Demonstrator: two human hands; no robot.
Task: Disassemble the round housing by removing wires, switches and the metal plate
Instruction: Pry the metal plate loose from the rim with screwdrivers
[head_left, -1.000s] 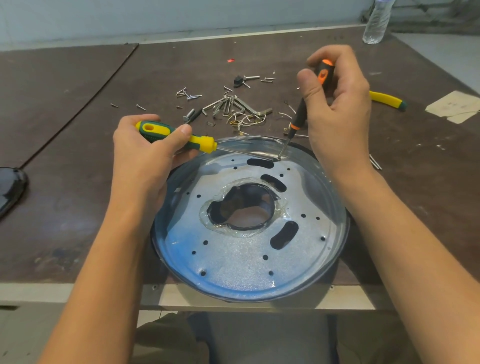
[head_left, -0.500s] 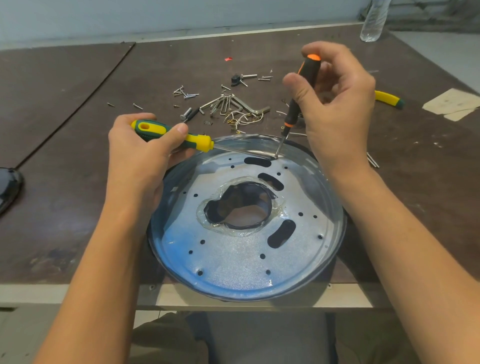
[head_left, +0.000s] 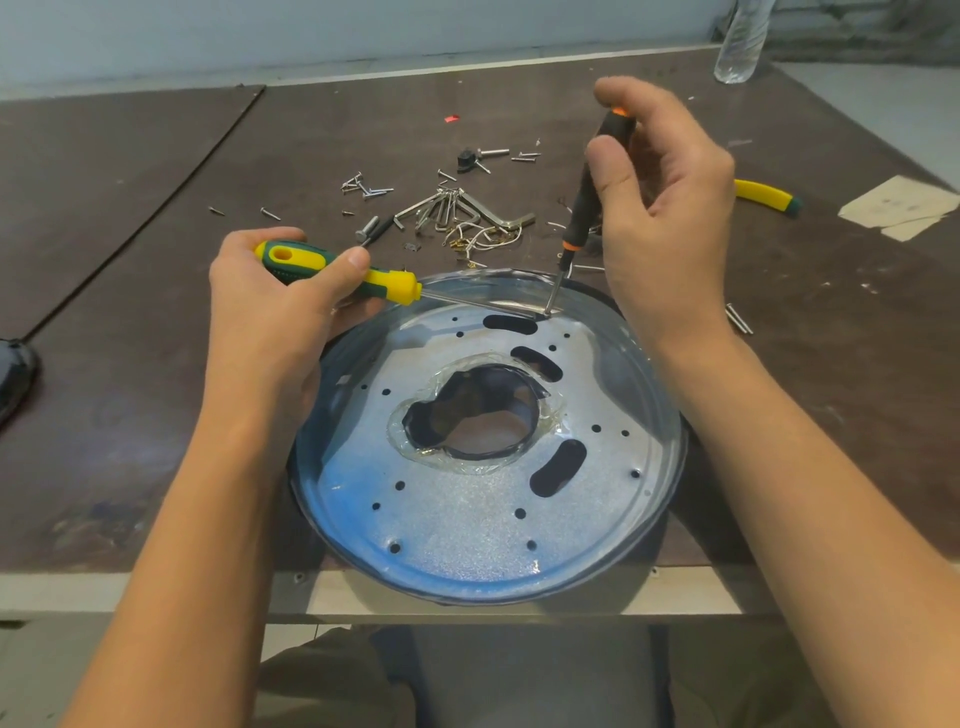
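The round housing (head_left: 670, 431) lies on the counter (head_left: 130, 364) at its near edge, directly in front of the person, with the open side up. Inside the housing sits the metal plate (head_left: 457, 525), silver with a blue reflection, with many small holes, some long slots and a big irregular opening in its middle.

The left hand (head_left: 270, 317) is at the left far side of the housing. Its fingers are curled around the handle of a green and yellow screwdriver (head_left: 332, 270), with the thumb lying along the handle. The shaft reaches across the far part of the plate.

The right hand (head_left: 665, 208) is above the far right side of the housing. Its thumb and fingers pinch a thin black and orange screwdriver (head_left: 587, 197), which stands almost upright. Its tip touches the far edge of the plate, at the same place where the tip of the other screwdriver arrives.

Behind the housing lie a bunch of hex keys (head_left: 467, 208), loose screws (head_left: 363, 187) and some thin wires (head_left: 488, 239). To the far right of the housing lie a yellow tool handle (head_left: 763, 195) and a piece of paper (head_left: 898, 208). A plastic bottle (head_left: 740, 41) stands far behind the housing, at the right. Two small metal pins (head_left: 737, 318) lie just right of the housing.
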